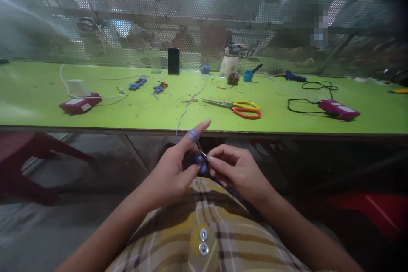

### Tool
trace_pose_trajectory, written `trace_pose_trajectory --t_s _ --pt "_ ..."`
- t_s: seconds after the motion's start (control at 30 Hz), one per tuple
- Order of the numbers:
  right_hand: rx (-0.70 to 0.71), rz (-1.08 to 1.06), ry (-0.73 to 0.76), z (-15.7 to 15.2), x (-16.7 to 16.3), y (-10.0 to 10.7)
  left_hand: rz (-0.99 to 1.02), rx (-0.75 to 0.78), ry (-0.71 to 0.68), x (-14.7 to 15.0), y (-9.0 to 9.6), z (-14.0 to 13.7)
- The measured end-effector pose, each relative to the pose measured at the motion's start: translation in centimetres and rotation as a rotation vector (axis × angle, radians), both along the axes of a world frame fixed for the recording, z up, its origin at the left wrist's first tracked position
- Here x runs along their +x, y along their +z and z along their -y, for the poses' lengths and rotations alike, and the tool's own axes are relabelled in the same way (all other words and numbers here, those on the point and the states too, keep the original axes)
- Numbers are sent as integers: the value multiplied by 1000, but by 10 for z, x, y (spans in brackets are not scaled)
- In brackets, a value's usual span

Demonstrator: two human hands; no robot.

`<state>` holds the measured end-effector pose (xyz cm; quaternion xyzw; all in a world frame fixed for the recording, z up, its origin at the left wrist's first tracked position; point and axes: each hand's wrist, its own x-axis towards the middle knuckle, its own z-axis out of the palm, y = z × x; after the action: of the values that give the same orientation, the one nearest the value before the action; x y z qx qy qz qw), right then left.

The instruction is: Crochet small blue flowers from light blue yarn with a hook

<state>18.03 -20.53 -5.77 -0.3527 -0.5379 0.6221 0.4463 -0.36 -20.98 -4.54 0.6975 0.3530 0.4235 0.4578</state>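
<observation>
Over my lap, just in front of the table edge, my left hand pinches a small blue crochet piece between thumb and fingers. Blue yarn is wound round its raised index finger and runs back over the table to a small blue yarn ball. My right hand is closed on a thin metal crochet hook, whose tip meets the yarn by the blue piece. The hook's far end is hidden in my right fingers.
On the green table lie scissors, finished-looking blue crochet pieces, a dark multicoloured yarn ball and two magenta power boxes. A phone and a bottle stand before a perforated metal screen.
</observation>
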Motion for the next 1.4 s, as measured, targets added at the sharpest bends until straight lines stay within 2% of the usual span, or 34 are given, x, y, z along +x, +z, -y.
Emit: trace_pose_trajectory --t_s 0.07,0.13,0.2,0.27,0.37,0.5,0.57,0.63,0.77,0.83,0.9,1.0,1.1,1.13,1.2,1.3,1.4 --pt "-71 -77 -19 -1 -4 0 -51 119 44 2 -3 2" --pt "-92 -180 -80 -1 -10 -3 46 118 89 6 -3 3" --pt "-54 -269 -135 2 -16 -7 242 -14 93 8 -1 4" --pt "24 -278 -149 4 -18 -11 428 -214 38 8 3 5" --pt "241 -69 -201 8 -13 -15 616 -409 -44 5 11 5" --pt "738 277 -323 11 4 -15 734 -484 -89 -1 16 6" --pt "855 325 -333 11 10 -14 741 -524 -83 -3 15 5" --pt "792 290 -292 12 12 -13 719 -553 -59 -3 12 3" --pt "347 39 -143 8 7 -13 507 -566 -79 0 4 -1" --pt "196 -41 -111 5 4 -12 405 -540 -101 1 2 -3" --pt "110 -25 -72 2 2 -9 339 -443 -90 0 0 -4" --pt "-7 24 -11 -2 0 -3 153 -202 -39 -1 -1 -4" --pt "-97 -71 -43 -4 -6 -4 -19 -30 10 1 -2 -2" --pt "-108 -119 -73 -4 -9 -5 -4 -22 16 2 -2 -2" --pt "-92 -211 -129 -2 -14 -9 151 -96 -13 4 -2 0" --pt "-14 -264 -146 2 -18 -13 452 -336 -125 3 2 1" --pt "96 -188 -160 4 -17 -14 616 -494 -190 1 6 0"
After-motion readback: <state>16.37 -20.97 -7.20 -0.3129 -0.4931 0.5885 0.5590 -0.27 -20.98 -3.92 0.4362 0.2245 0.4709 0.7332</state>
